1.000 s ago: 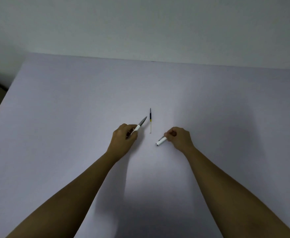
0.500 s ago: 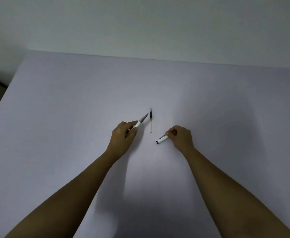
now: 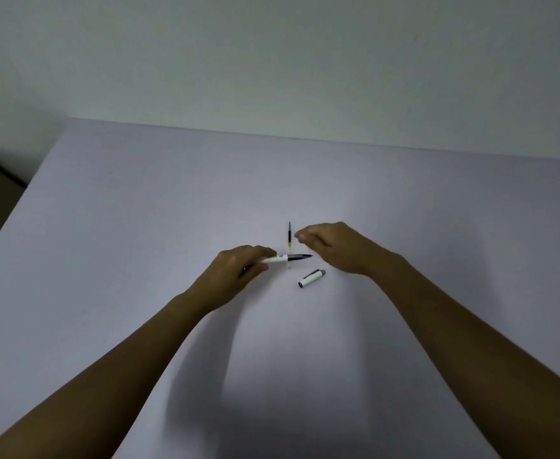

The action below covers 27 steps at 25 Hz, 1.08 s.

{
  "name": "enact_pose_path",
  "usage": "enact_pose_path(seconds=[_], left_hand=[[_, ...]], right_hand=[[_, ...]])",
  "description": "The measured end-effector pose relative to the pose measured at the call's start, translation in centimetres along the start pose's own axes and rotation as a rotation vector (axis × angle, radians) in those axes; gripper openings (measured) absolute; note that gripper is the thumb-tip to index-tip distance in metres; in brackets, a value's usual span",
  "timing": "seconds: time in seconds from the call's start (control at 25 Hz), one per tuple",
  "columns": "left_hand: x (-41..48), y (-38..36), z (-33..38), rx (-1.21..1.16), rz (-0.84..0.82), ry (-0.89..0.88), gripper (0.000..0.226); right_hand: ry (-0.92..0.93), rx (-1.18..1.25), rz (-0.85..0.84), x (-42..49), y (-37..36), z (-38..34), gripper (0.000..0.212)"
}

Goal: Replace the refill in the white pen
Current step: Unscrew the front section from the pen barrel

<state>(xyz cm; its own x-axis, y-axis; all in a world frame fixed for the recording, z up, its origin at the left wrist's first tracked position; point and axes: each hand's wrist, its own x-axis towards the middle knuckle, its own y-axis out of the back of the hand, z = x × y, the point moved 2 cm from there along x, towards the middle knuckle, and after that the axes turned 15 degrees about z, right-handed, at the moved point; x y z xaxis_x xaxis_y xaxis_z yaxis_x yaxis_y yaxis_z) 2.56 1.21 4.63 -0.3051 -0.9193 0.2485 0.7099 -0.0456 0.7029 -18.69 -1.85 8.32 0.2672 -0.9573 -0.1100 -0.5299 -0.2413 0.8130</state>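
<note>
My left hand (image 3: 239, 270) grips the white pen (image 3: 283, 258) by its barrel, with the grey tip section pointing right and level. The pen's white cap (image 3: 311, 278) lies alone on the table, just below and right of the pen tip. A thin spare refill (image 3: 289, 236), dark at the far end and yellow lower down, lies on the table pointing away from me, just beyond the pen. My right hand (image 3: 335, 248) hovers to the right of the refill, fingers loosely curled toward it, holding nothing.
The pale table (image 3: 139, 226) runs back to a plain wall (image 3: 272, 61). Its left edge (image 3: 17, 210) drops off beside a dark object at the far left. My forearms cast shadows on the near part of the table.
My right hand let go of the cap, which now lies on the table, and moved up toward the refill. My left hand turned the pen so its tip points right.
</note>
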Motion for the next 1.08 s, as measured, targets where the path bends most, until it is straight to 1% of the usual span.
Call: enact_pose_path(seconds=[0.08, 0.12, 0.2, 0.24, 0.32, 0.4, 0.48, 0.52, 0.56, 0.64, 0.68, 0.72, 0.76, 0.84, 0.88, 0.96, 1.08], left_hand=[[0.0, 0.3, 0.7, 0.022, 0.023, -0.023, 0.024], [0.0, 0.4, 1.1, 0.035, 0.044, -0.043, 0.024], [-0.1, 0.7, 1.7, 0.068, 0.080, -0.106, 0.023], [-0.2, 0.9, 2.0, 0.080, 0.085, -0.125, 0.025], [-0.2, 1.2, 2.3, 0.068, 0.065, -0.089, 0.026], [-0.1, 1.4, 2.6, 0.039, 0.009, -0.015, 0.022], [0.1, 1.5, 2.8, 0.008, -0.048, 0.069, 0.020], [0.3, 1.6, 2.8, -0.024, -0.080, 0.138, 0.021], [0.4, 1.9, 2.6, -0.071, -0.119, 0.223, 0.024], [0.4, 2.3, 2.3, -0.218, -0.201, 0.398, 0.031], [0.4, 2.4, 2.2, -0.286, -0.224, 0.458, 0.034], [0.4, 2.4, 2.2, -0.315, -0.230, 0.481, 0.035], [0.4, 2.5, 2.3, -0.294, -0.220, 0.462, 0.035], [0.5, 2.3, 2.6, -0.163, -0.182, 0.339, 0.027], [0.5, 2.2, 2.8, -0.125, -0.157, 0.276, 0.019], [0.5, 2.3, 3.1, -0.131, -0.102, 0.214, 0.005], [0.7, 2.5, 3.4, -0.052, -0.038, 0.115, 0.012]], right_hand=[[-0.015, -0.122, -0.172, -0.1, -0.1, -0.5, 0.044], [-0.023, -0.139, -0.228, -0.3, -0.2, -0.6, 0.042], [-0.031, -0.103, -0.258, -0.6, 0.0, -0.9, 0.032], [-0.027, -0.074, -0.227, -0.8, 0.2, -0.9, 0.027], [0.010, -0.031, -0.098, -1.1, 0.6, -0.9, 0.018], [0.076, -0.021, 0.022, -1.5, 1.2, -1.0, 0.012], [0.140, 0.006, 0.082, -1.7, 1.5, -1.2, 0.011], [0.170, 0.008, 0.100, -1.9, 1.7, -1.4, 0.012], [0.213, -0.021, 0.114, -2.1, 1.9, -1.8, 0.013], [0.371, -0.171, 0.172, -2.6, 1.9, -2.3, 0.016], [0.454, -0.247, 0.213, -2.8, 1.8, -2.4, 0.016], [0.502, -0.289, 0.251, -3.0, 1.8, -2.6, 0.014], [0.506, -0.301, 0.269, -3.2, 1.9, -2.7, 0.013], [0.446, -0.279, 0.270, -3.3, 2.2, -3.0, 0.016], [0.415, -0.276, 0.267, -3.4, 2.3, -3.0, 0.020], [0.353, -0.285, 0.246, -3.5, 2.5, -3.1, 0.026], [0.292, -0.247, 0.141, -3.7, 2.3, -3.1, 0.026]])
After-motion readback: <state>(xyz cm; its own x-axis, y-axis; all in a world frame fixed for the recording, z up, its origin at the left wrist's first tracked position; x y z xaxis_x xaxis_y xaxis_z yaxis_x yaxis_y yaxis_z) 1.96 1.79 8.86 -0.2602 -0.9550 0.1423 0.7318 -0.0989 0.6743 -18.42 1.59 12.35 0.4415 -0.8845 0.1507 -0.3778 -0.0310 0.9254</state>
